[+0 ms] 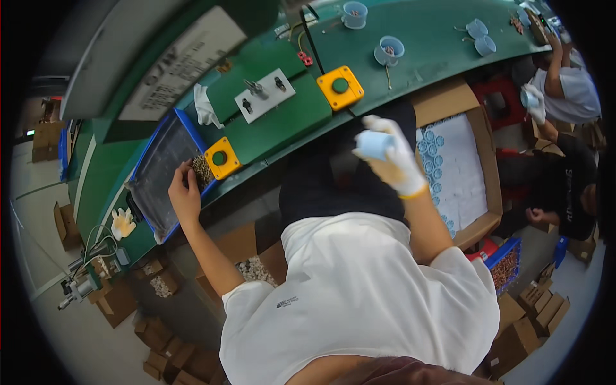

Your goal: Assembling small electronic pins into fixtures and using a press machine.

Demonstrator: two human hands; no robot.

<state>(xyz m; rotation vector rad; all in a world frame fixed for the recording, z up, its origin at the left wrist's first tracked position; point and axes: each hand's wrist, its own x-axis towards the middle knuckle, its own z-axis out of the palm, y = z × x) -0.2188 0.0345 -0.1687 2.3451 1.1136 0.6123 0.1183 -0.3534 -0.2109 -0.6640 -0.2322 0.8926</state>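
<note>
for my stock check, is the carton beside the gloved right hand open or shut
Open: round blue parts and a white sheet show inside the carton.

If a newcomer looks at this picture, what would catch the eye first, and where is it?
Probably the white-gloved right hand, right of centre, holding a light-blue cup-shaped piece. Next, two yellow button boxes stand out near the front edge of the green workbench. Farther left, the bare left hand is beside small brass-coloured parts at the blue-rimmed bin.
</note>
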